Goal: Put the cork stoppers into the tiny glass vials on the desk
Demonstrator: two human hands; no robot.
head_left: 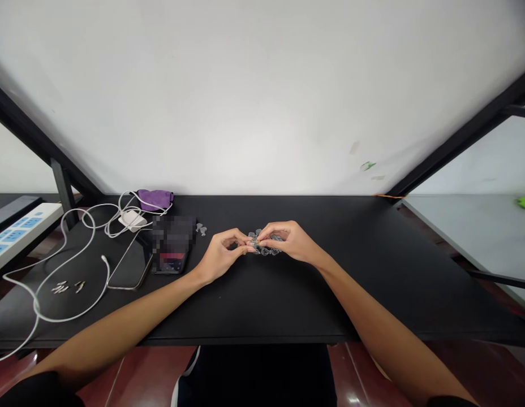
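Over the middle of the black table, my left hand [222, 254] and my right hand [291, 242] meet fingertip to fingertip. Both are closed in a pinch on a small clear plastic piece [254, 243]. More clear plastic pieces [266, 251] lie in a cluster just below and behind my right fingers, which partly cover them. Their exact shape is too small to make out. Two or so similar clear bits [201, 229] rest apart, to the left of my left hand.
Left of my hands are a lit phone [171, 263], partly blurred, and a dark phone [132, 263]. Beyond them lie a white charger [133, 220], a looped white cable [71, 320] and a purple pouch [155, 199]. Several tiny metallic pieces [60, 288] sit near the left edge, by a power strip [22, 232].
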